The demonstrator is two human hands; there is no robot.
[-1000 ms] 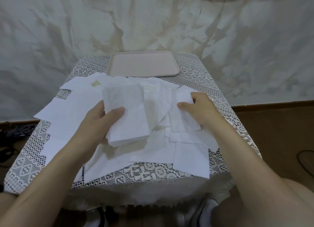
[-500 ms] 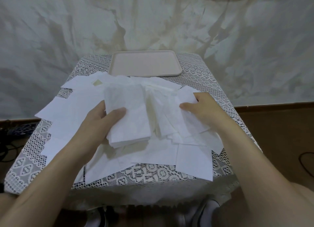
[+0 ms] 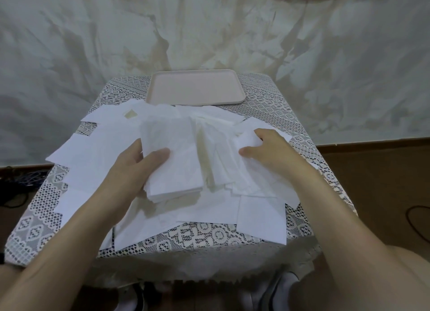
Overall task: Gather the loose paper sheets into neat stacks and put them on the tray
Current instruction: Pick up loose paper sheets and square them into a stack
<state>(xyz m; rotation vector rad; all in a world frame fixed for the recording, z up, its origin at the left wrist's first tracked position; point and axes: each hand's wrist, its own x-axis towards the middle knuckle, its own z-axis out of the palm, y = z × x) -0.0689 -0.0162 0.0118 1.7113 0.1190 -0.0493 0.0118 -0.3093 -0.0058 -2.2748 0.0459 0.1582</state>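
The left hand [image 3: 133,171] grips a thick stack [image 3: 173,162], thumb on top; the right hand [image 3: 267,151] pinches a fanned bunch [image 3: 223,162] beside it. Merged carelessly, these thin sheets could slip and splay — their edges are uneven. Loose sheets [image 3: 93,157] cover the lace-clothed desk [image 3: 267,106]; the tray [image 3: 195,88] lies at its far edge, before a stained wall [image 3: 93,43].

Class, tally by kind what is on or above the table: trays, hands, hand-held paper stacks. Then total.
Pale pink rectangular plastic tray: 1
Bare hands, left hand and right hand: 2
White paper stack in left hand: 1
Total: 4
Loose white paper sheets: overlapping, uncountable.
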